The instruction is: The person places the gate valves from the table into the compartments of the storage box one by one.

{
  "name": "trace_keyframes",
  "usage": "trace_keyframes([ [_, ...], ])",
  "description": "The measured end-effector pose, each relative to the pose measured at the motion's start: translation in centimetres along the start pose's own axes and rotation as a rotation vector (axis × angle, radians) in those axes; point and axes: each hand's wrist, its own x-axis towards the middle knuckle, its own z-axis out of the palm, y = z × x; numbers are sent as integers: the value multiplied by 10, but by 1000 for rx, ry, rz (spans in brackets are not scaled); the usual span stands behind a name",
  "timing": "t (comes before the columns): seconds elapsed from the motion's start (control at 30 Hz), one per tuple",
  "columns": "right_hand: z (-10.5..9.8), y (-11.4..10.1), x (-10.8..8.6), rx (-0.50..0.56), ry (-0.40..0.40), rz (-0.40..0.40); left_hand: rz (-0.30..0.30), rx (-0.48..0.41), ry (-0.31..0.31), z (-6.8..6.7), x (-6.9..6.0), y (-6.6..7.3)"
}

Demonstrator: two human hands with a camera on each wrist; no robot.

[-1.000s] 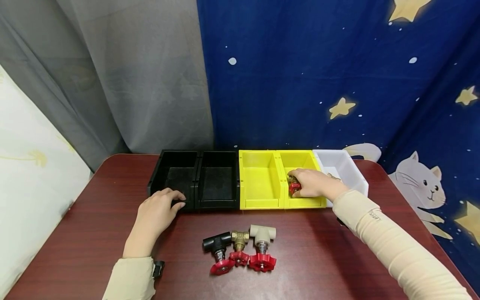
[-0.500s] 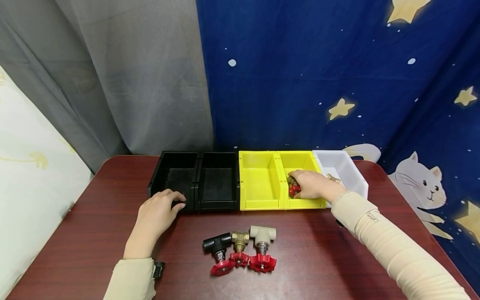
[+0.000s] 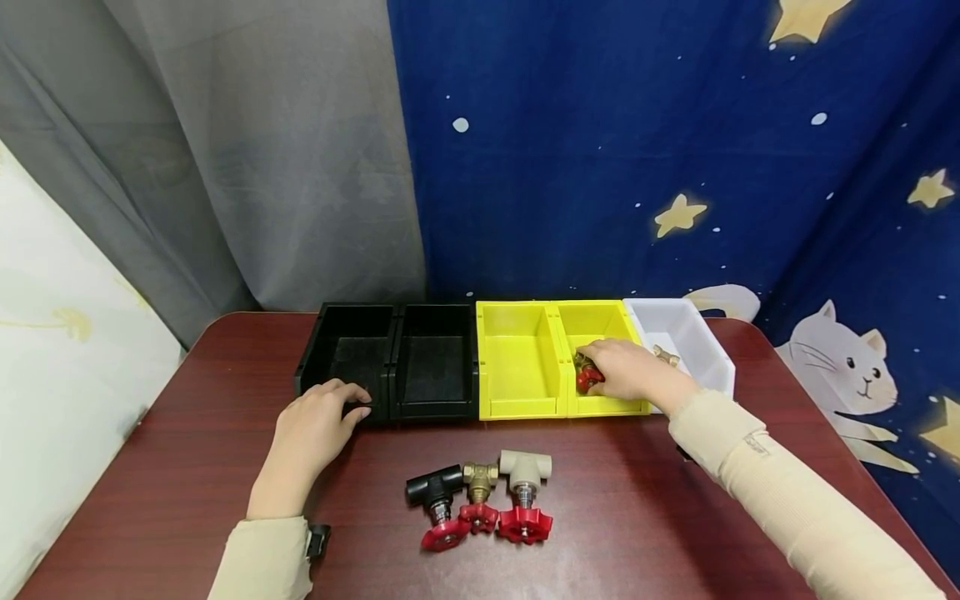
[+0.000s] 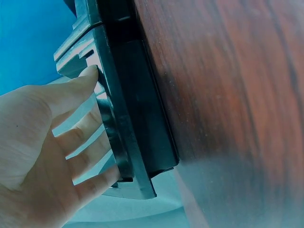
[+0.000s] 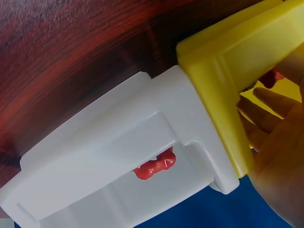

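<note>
My right hand (image 3: pixel 626 367) reaches into the right yellow bin (image 3: pixel 611 408) and grips a brass valve with a red handwheel (image 3: pixel 588 379), low inside the bin. The fingers cover part of the valve. In the right wrist view a bit of its red wheel shows beside the fingers. At the left, my left hand (image 3: pixel 318 417) rests on the front rim of the outer black bin (image 3: pixel 352 321). In the left wrist view its thumb touches the rim and the fingers extend loosely over it.
On the table lie a black tee valve (image 3: pixel 438 500), a small brass valve (image 3: pixel 478 496) and a beige tee valve (image 3: pixel 525 492), all with red handwheels. Another black bin (image 3: pixel 435 367), a yellow bin (image 3: pixel 521 358) and a white bin (image 3: pixel 697 350) complete the row. A brass valve (image 3: pixel 666 356) lies in the white one.
The valve under my right hand has turned slightly and its red wheel has dropped a little. More of the brass piece in the white bin shows. My left hand stays put.
</note>
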Motion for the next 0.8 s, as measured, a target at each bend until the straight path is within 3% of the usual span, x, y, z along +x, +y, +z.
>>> trace_keyframes([
  [0.47, -13, -4, -26, 92, 57, 71, 1, 4, 9, 1, 1, 1],
  [0.8, -15, -18, -45, 97, 165, 1, -3, 12, 6, 1, 0, 0],
])
